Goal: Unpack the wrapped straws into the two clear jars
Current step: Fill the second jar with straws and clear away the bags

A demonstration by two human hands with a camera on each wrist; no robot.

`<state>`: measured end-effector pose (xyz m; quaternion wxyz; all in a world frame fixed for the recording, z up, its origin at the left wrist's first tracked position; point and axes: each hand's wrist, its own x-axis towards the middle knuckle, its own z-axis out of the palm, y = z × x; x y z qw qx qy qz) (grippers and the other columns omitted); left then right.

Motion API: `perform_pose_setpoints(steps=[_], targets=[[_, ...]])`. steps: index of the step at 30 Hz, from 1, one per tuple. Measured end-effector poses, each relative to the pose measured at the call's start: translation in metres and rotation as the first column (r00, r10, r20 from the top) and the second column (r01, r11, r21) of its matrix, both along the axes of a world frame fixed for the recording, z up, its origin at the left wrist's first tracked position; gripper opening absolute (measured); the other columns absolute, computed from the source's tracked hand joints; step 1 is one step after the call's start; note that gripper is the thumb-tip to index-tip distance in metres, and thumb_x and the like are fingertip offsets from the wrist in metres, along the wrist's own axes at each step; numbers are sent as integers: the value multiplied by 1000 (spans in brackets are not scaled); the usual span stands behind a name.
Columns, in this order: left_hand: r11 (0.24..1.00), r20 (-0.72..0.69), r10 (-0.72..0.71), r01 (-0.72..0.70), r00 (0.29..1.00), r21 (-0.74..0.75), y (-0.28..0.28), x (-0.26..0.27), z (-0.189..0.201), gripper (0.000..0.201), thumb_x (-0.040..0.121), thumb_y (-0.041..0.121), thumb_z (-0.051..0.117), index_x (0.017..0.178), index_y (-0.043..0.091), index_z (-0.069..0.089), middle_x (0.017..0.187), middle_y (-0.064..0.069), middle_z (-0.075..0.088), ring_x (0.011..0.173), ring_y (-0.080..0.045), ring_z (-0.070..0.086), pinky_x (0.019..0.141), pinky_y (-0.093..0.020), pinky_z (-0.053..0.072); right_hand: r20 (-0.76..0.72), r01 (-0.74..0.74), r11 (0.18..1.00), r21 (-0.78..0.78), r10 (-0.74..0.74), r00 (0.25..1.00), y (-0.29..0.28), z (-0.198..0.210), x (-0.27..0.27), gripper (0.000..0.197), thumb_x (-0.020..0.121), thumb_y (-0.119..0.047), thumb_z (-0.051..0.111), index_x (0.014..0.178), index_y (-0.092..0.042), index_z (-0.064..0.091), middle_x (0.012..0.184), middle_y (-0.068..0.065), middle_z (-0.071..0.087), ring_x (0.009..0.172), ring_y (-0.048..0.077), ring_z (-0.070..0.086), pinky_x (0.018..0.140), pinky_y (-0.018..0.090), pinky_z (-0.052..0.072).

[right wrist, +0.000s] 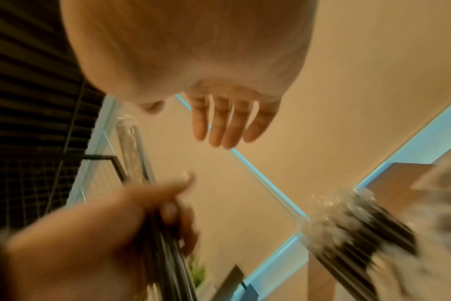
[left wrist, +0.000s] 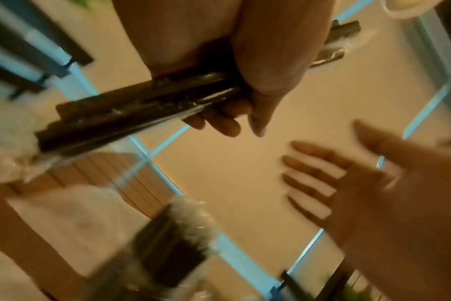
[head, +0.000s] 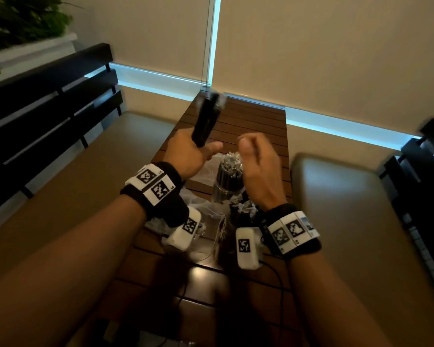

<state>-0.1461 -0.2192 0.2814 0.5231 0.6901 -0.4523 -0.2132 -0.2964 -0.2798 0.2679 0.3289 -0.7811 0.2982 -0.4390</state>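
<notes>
While the left hand [head: 186, 156] grips one bundle of black straws [head: 205, 121], the right hand [head: 258, 166], fingers spread, holds nothing at three o'clock; two jars [head: 227, 181] of straws stand below

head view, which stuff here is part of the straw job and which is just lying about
Part of the job:
- bundle of straws, gripped by the left hand
- jar, already holding straws
- right hand, open, holding nothing

Just lying about:
- table
- bench
- plant
- cushion
</notes>
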Motion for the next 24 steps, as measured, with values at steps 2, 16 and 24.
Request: perform_pose_setpoints(steps=[2,16,24], targets=[[992,241,-16,-14,970,123,0,-1,-10,11,86,26,71,82,21,62,78,5,63,66,-9,57,68,-28,49,167,101,994,-48,-92,982,-6,18,-7,39,101,-43,30,108,-17,58,103,-1,61,95,6,58,81,16,44],[994,-187,-104,99,977,-36,-11,-31,-53,37,89,25,68,61,20,45,51,15,48,48,3,47,62,-22,41,-401,357,934,19,-320,858,-20,-62,-31,71,87,-78,14,121,-30,53,115,-3,61,107,19,57,96,53,44],[981,-422,-175,120,890,-154,-26,-50,-40,34,86,25,71,64,22,45,67,-1,48,74,-18,54,86,-45,49,-184,23,863,504,81,980,-3,-96,-45,75,85,-22,71,148,-26,31,135,-8,38,125,9,40,103,27,38]])
